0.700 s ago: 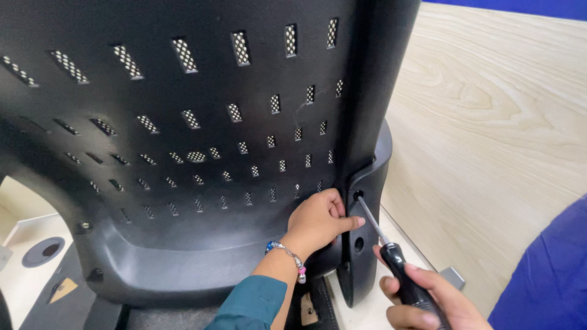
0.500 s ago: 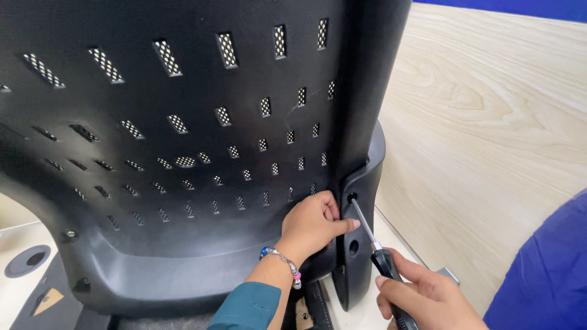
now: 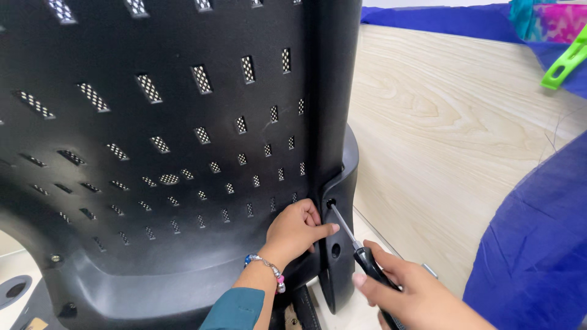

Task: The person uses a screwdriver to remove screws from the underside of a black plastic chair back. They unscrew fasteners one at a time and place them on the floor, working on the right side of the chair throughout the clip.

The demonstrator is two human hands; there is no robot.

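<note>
Two hands at the chair's side bracket

One screwdriver (image 3: 358,250) is the thing in hand: its thin metal shaft slants up and to the left from a black handle, and the tip sits in the upper hole (image 3: 331,203) of the black side bracket (image 3: 335,244) on the chair back (image 3: 171,140). The right hand (image 3: 416,296) is clenched around the handle, low in the view, thumb laid along the grip. Just left of the shaft, the left hand (image 3: 295,231) grips the edge where bracket and chair back meet, fingers curled against the plastic and the thumb pointing toward the shaft, close to it. A beaded bracelet (image 3: 266,269) circles that wrist above a teal sleeve (image 3: 235,308). Below the screwdriver tip, a second hole (image 3: 335,250) in the bracket stands open.

Against the earlier frames, both hands and the tool keep the same grip and the tip stays in the same hole; the whole scene has slid left and down in the view, so more shows to the right.

Beyond the right hand lies the pale wood-grain worktop (image 3: 452,140). Blue cloth (image 3: 538,244) hangs close at the right hand's far side, and a bright green plastic piece (image 3: 568,61) has come into sight at the upper right corner, well apart from the hands.
</note>
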